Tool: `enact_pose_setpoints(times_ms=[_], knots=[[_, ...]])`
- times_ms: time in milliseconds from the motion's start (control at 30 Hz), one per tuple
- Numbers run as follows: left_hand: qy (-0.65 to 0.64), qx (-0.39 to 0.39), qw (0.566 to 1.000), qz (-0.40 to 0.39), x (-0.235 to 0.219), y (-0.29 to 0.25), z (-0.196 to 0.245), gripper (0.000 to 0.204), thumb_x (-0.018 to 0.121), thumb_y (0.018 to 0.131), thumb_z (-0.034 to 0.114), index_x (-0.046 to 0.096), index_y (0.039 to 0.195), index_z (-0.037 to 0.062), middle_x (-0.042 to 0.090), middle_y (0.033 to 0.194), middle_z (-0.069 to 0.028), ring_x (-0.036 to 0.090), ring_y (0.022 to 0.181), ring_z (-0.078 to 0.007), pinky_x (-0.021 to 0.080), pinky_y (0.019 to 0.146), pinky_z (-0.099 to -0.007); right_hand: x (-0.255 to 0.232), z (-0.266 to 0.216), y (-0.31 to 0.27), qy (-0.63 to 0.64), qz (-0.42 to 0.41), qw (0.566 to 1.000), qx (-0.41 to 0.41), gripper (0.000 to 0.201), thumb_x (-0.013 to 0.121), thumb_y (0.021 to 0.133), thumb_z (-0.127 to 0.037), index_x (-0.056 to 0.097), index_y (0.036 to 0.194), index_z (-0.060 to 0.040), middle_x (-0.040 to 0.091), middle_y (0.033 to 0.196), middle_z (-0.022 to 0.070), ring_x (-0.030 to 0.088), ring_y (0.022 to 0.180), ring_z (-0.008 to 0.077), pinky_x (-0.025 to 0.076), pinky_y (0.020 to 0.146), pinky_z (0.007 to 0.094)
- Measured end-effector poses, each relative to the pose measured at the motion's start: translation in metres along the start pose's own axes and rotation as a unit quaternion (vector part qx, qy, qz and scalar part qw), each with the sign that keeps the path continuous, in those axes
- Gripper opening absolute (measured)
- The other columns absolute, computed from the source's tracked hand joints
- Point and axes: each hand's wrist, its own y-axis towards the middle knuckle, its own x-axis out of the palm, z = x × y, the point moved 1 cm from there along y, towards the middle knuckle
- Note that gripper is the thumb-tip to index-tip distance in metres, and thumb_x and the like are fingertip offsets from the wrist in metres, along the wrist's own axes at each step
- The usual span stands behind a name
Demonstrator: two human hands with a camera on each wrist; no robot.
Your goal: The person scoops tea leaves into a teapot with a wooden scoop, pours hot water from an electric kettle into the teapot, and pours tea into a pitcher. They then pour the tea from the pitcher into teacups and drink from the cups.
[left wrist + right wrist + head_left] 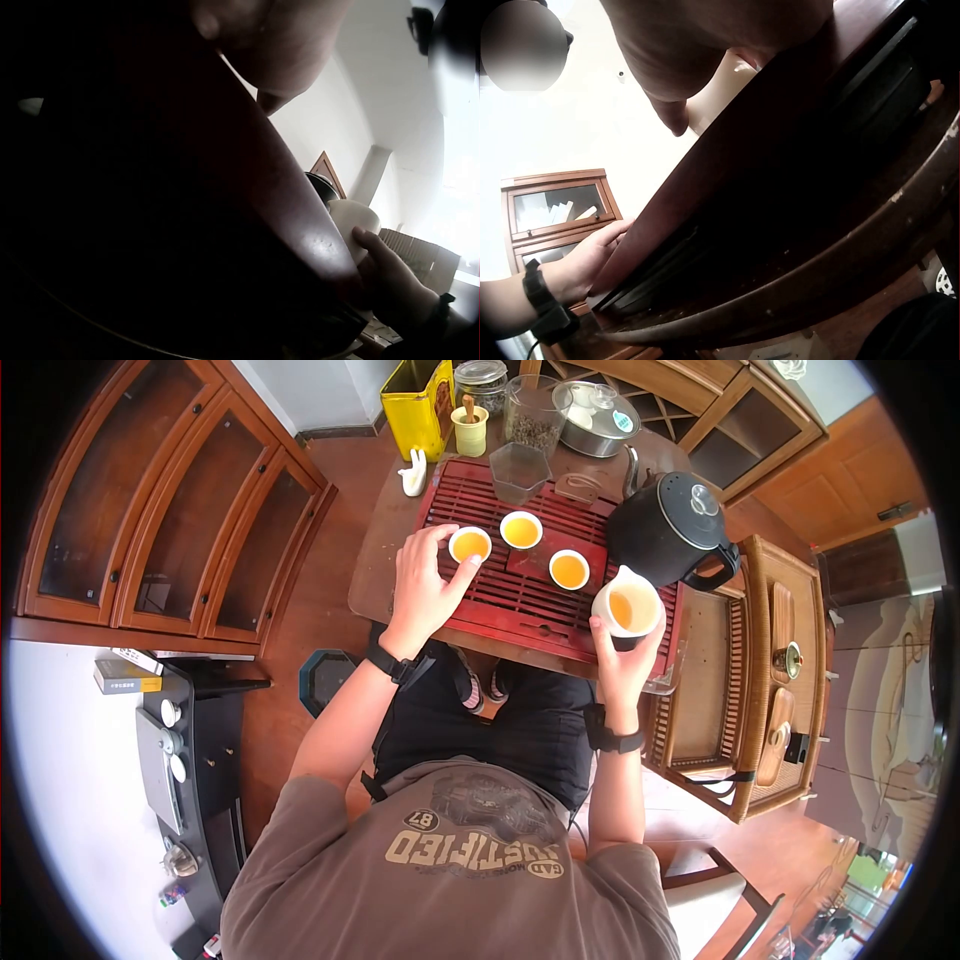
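My left hand pinches a small white teacup of amber tea between thumb and fingers, at the left of the slatted red tea tray. At the tray's right end, my right hand grips a white tea pitcher with a pouring lip and some tea inside. Two more filled cups, one teacup behind and another teacup nearer the pitcher, stand between the hands. In the left wrist view the pitcher shows beyond the tray's dark side. The right wrist view catches the left hand at the tray edge.
A black kettle stands right behind the pitcher. Toward the back are a clear hexagonal vessel, a yellow tin, a lidded pot and a white figurine. A wicker cart is at the right.
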Motion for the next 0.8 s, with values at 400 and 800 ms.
enact_pose_setpoints(times_ms=[400,800], knots=[[0.038,0.017,0.999,-0.022,0.001,0.004,-0.001,0.055,0.088,0.082,0.028,0.064,0.126,0.0072,0.068,0.122,-0.0084,0.062,0.111,-0.0293,0.046,0.100,-0.0426,0.000,-0.003,0.000,-0.005,0.007,1.000,0.003,0.085,0.091,0.081,-0.023,0.044,0.148,0.0012,0.058,0.139,0.0192,0.058,0.130,0.0311,0.044,0.112,0.0421],[0.003,0.009,0.999,-0.032,-0.018,0.030,0.011,0.050,0.088,0.083,0.024,0.065,0.124,0.0072,0.068,0.119,-0.0117,0.063,0.113,-0.0304,0.048,0.101,-0.0432,-0.004,-0.010,0.002,-0.003,0.005,1.000,-0.006,0.084,0.092,0.080,-0.022,0.046,0.147,0.0021,0.062,0.137,0.0197,0.061,0.127,0.0314,0.046,0.110,0.0410]])
